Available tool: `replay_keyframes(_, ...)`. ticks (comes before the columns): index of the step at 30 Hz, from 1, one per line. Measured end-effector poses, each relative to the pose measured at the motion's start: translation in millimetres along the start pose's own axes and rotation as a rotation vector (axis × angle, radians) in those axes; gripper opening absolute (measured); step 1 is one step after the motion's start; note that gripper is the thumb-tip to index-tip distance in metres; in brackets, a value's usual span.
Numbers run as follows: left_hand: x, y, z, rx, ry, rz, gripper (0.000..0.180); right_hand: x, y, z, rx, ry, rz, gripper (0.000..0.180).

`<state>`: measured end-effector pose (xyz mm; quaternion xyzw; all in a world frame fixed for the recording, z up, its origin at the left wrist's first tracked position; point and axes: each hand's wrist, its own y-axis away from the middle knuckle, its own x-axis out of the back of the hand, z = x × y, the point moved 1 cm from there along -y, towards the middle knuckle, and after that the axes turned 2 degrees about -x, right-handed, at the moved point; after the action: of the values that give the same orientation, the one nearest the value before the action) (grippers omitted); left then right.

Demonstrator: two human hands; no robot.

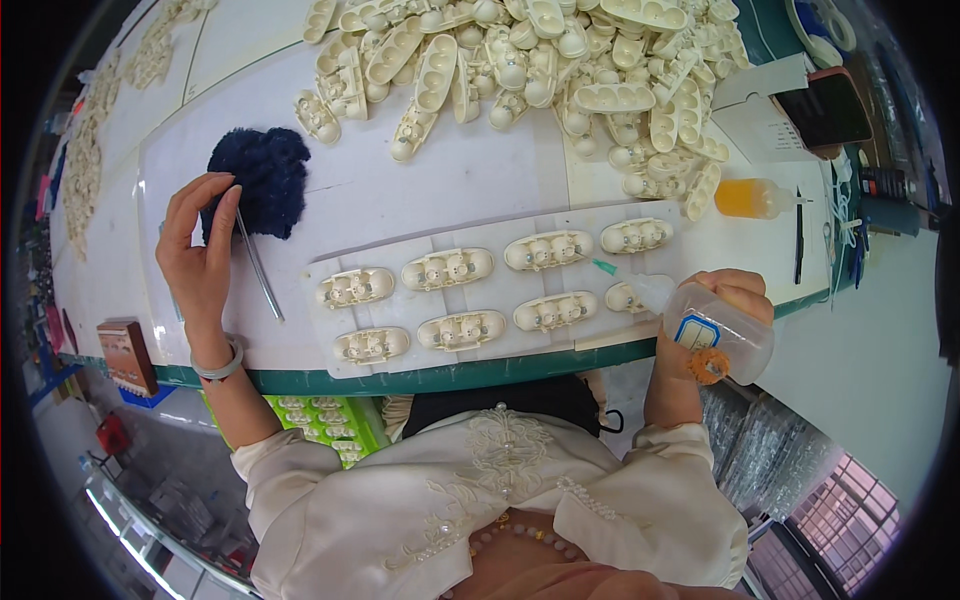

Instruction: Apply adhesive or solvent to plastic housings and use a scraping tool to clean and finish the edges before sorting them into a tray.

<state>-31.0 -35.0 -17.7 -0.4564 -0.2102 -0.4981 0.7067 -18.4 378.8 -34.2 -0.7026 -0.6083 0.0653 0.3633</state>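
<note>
L hand rests on the white surface, grip narrow: thumb and fingers pinch a dark blue fluffy pad at its left edge, w/ a thin metal rod running down beside the palm. R hand has its grip closed round a clear squeeze bottle, green nozzle tip pointing left, just above the right end of a tray holding two rows of cream plastic shells. Big heap of same cream parts farther back. Orange-filled bottle lies right of tray.
</note>
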Motion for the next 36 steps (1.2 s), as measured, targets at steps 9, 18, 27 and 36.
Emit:
replay_keyframes(9, -0.6, 1.4, 0.5, -0.002, -0.006, 0.006, 0.013, -8.4, -3.0, 3.1, 0.020, 0.007, 0.005, 0.023)
replay_keyframes(18, -2.7, -1.8, 1.4, -0.015, -0.013, 0.011, 0.014, -0.1, -3.5, -14.2, 0.033, 0.039, -0.153, 0.027)
replay_keyframes(27, 5.0, -0.8, -5.1, -0.083, -0.023, 0.056, 0.014, -31.3, 19.3, -35.5, -0.131, -0.227, 0.071, 0.056)
replay_keyframes(36, 8.8, 2.8, 2.2, -0.181, -0.049, 0.123, 0.014, -80.6, 22.7, -72.5, -0.031, -0.641, -0.558, 0.033)
